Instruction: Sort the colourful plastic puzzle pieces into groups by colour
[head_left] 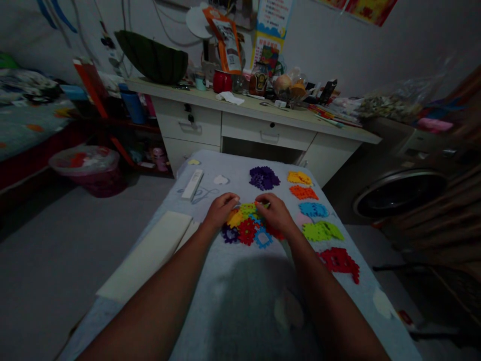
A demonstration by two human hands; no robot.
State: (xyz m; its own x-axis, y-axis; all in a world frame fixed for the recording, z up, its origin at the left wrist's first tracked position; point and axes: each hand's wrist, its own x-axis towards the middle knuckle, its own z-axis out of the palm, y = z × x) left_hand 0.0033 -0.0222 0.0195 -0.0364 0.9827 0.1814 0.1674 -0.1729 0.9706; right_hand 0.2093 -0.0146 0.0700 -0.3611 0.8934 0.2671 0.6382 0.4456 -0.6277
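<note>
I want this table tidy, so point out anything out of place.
Nothing looks plainly spilled or damaged. The mixed-colour pile by the left hand and right hand stands out: other pieces lie in single-colour groups. Behind, the orange pouch leans askew above the desk.

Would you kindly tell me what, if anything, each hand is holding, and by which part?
The right hand seems to pinch a small orange piece, though by which part cannot be told. Whether the left hand holds anything is unclear.

Wall chart: printed characters, unreadable from here; orange pouch: small print, unreadable; jar: label, unreadable
</note>
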